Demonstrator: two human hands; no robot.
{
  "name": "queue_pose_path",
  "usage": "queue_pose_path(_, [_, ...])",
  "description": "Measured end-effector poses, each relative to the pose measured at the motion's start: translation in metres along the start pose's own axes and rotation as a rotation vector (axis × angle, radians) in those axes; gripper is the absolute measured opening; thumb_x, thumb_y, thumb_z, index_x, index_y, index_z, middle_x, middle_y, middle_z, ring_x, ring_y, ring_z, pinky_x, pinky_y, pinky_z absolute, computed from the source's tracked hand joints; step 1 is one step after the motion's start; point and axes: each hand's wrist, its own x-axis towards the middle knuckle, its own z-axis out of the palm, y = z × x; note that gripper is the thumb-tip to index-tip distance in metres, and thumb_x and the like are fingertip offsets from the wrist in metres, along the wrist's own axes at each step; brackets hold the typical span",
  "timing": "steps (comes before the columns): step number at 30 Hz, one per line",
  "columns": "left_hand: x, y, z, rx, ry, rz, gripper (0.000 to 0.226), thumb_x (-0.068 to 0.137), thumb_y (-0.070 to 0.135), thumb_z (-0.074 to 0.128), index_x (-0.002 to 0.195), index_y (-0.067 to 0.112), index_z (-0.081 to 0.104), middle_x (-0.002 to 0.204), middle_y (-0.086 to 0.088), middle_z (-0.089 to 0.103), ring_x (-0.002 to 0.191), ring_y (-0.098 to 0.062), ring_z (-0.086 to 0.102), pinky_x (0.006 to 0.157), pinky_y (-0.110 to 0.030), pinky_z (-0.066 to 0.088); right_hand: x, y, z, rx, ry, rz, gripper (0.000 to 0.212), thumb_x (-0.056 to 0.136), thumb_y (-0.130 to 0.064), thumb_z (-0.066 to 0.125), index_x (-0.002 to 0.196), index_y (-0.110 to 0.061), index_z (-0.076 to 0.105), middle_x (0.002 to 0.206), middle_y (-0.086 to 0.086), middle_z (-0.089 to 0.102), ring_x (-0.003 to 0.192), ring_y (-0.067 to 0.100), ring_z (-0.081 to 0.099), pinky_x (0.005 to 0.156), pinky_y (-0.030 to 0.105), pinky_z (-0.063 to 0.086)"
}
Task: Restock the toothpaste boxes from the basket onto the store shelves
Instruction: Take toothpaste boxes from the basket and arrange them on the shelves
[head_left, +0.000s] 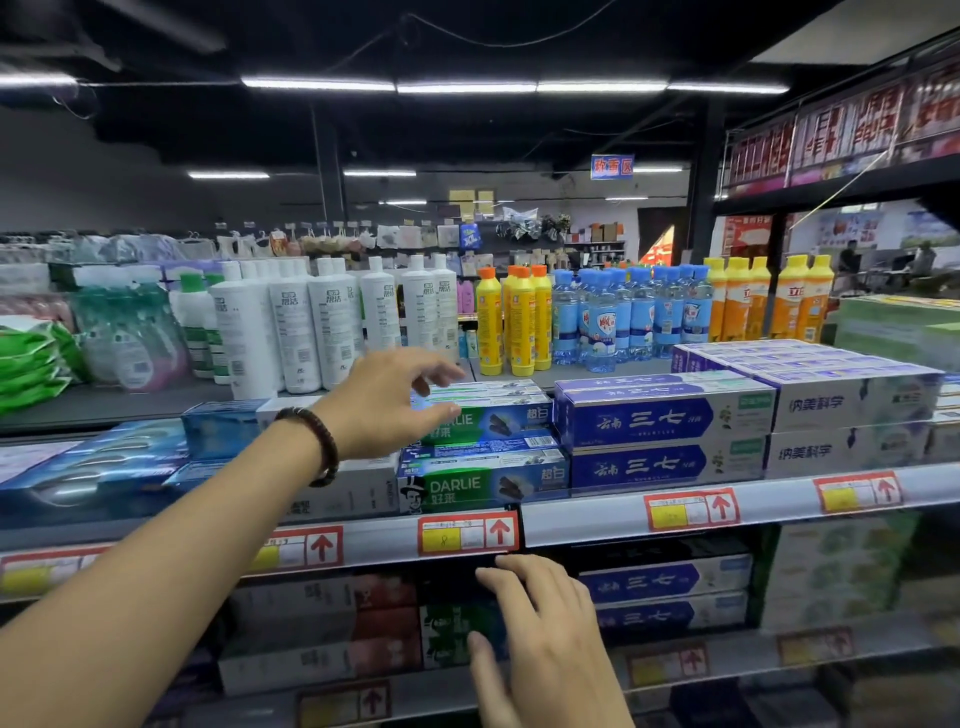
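The person is reaching the left hand (384, 405), a dark beaded bracelet (318, 441) on its wrist, across to the stack of green Darlie toothpaste boxes (485, 486) sitting on the upper shelf (623, 512). The hand is lying released at the left end of the top Darlie box (493, 420): its fingers are arching above the box's top face without closing on it, and the thumb is pointing at the front face, though whether it is touching cannot be told. The stack is standing two layers high, just beside a stack of blue toothpaste boxes (660, 421) on its right, with pale boxes (852, 402) further right. A red and yellow price tag (467, 535) is hanging on the shelf rail directly below the green stack. The right hand (545, 629) is hovering lower down, in front of the shelf beneath, fingers relaxed and nearly straight, grasping nothing; it is partly covering a blurred green box (447, 634) there. Behind the upper shelf, white bottles (296, 322) and yellow bottles (519, 322) are standing in rows.
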Motion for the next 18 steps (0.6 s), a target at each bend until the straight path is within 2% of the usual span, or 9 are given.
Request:
queue_pose_path(5, [-0.063, 0.005, -0.003, -0.072, 0.118, -0.002, 0.029, 0.093, 0.037, 0.077, 0.121, 0.036, 0.070, 0.104, 0.021, 0.068, 0.091, 0.000, 0.063, 0.080, -0.013, 0.049, -0.007, -0.013, 0.002, 0.033, -0.053, 0.066, 0.048, 0.075, -0.049, 0.065, 0.121, -0.034, 0.065, 0.117, -0.015, 0.062, 0.103, 0.009, 0.065, 0.082, 0.024, 0.053])
queue_pose_path(7, [-0.086, 0.004, -0.004, -0.073, 0.127, -0.007, 0.026, 0.093, 0.040, 0.076, 0.118, 0.039, 0.069, 0.102, 0.023, 0.068, 0.092, 0.001, 0.063, 0.079, -0.013, 0.049, -0.010, -0.018, 0.005, 0.048, -0.076, 0.081, 0.048, 0.077, -0.050, 0.065, 0.122, -0.035, 0.063, 0.117, -0.016, 0.061, 0.102, 0.009, 0.065, 0.080, 0.026, 0.055])
queue_pose_path(11, [-0.124, -0.002, -0.003, -0.069, 0.121, 0.003, 0.030, 0.092, 0.049, 0.073, 0.120, 0.041, 0.068, 0.105, 0.026, 0.067, 0.096, 0.002, 0.063, 0.086, -0.025, 0.054, -0.019, -0.033, 0.010, 0.092, -0.108, 0.131, 0.045, 0.080, -0.049, 0.065, 0.123, -0.035, 0.063, 0.115, -0.016, 0.061, 0.101, 0.010, 0.065, 0.082, 0.028, 0.058])
queue_pose_path(15, [-0.170, -0.006, 0.004, -0.067, 0.114, -0.023, 0.032, 0.090, 0.055, 0.067, 0.119, 0.042, 0.066, 0.107, 0.028, 0.064, 0.100, 0.005, 0.062, 0.089, -0.025, 0.053, -0.032, -0.050, 0.016, 0.142, -0.124, 0.207, 0.043, 0.085, -0.053, 0.061, 0.126, -0.040, 0.062, 0.116, -0.021, 0.058, 0.107, 0.007, 0.063, 0.088, 0.027, 0.055])
queue_pose_path(18, [-0.207, -0.008, 0.013, -0.047, 0.090, -0.067, 0.036, 0.093, 0.060, 0.062, 0.125, 0.046, 0.061, 0.114, 0.033, 0.059, 0.111, 0.010, 0.055, 0.097, -0.023, 0.049, -0.043, -0.069, 0.017, 0.149, -0.172, 0.251, 0.045, 0.087, -0.058, 0.053, 0.129, -0.042, 0.060, 0.119, -0.024, 0.055, 0.114, 0.004, 0.060, 0.092, 0.024, 0.051])
